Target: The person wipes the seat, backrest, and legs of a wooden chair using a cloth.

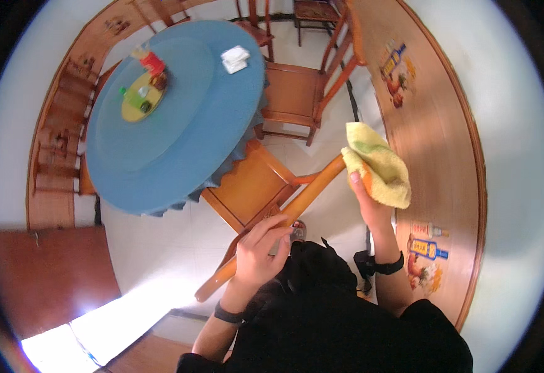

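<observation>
Right in front of me stands a wooden chair (248, 191), its back towards me. Its long, glossy top rail (311, 189) runs diagonally between my hands. My left hand (260, 252) grips the rail near its lower left end, fingers over the top and thumb on the near side. In my right hand (372, 207) is a yellow towelling cloth (388, 172) with green and orange patches. The cloth touches the rail's upper right end and covers its tip, and some of my right fingers are hidden behind it.
A round table with a blue tablecloth (183, 172) adjoins the seat. It bears a yellow tray (134, 112) with small containers, a red holder (152, 63) and white folded napkins (235, 59). Another wooden chair (295, 91) stands beyond. Wood panelling (433, 154) lines the right wall.
</observation>
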`<state>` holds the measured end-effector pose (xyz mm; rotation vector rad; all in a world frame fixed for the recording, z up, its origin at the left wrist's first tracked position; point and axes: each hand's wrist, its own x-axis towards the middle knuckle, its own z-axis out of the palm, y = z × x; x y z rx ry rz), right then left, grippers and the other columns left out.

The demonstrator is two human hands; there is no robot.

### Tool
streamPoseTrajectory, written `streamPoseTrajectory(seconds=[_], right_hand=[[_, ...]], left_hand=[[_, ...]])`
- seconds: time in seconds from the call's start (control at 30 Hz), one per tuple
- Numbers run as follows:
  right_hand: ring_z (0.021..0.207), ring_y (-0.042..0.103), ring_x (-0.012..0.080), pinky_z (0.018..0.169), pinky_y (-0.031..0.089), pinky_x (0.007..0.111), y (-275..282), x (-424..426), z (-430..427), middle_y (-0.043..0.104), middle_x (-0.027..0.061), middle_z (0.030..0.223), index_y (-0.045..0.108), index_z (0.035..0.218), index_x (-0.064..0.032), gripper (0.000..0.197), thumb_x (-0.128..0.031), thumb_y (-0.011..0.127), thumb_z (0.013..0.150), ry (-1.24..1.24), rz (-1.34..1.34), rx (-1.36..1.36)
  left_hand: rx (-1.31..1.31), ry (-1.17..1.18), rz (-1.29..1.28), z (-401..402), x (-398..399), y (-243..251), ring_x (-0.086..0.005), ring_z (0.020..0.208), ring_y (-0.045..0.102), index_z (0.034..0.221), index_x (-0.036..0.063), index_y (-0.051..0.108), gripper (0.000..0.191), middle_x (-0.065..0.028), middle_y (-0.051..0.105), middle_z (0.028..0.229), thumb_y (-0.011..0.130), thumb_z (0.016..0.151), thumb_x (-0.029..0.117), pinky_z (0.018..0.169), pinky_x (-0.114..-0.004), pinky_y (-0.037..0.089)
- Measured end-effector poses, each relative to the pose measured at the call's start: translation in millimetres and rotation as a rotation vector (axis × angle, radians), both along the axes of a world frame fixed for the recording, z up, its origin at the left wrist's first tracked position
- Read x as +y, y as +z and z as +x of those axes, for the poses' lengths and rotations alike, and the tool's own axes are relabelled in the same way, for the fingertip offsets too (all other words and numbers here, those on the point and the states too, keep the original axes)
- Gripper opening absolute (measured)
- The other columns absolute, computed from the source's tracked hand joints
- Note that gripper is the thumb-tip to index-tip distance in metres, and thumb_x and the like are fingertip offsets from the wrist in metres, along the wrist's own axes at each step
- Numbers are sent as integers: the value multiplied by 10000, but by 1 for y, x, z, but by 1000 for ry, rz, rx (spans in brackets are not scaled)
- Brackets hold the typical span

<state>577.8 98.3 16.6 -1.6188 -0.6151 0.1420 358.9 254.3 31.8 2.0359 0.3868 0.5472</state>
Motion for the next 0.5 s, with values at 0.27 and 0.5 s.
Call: streamPoseTrajectory(seconds=[0.27,0.5], right_hand=[[1295,589,415,1085,496,479,29,95,-125,516,225,1484,530,1454,-22,711,-289,828,866,753,-212,13],[1429,496,415,1189,417,499,66,142,-162,438,221,1605,517,1513,-40,806,-361,879,867,1000,-260,-38]], left_hand=[[-97,-40,-704,-63,23,30,-252,1494,416,1672,-11,125,970,-163,366,1625,771,992,236,1206,-417,406],[-288,280,-1069,-139,81,25,-207,1311,584,1561,-13,394,690,-127,611,1398,726,969,112,1118,-374,476]])
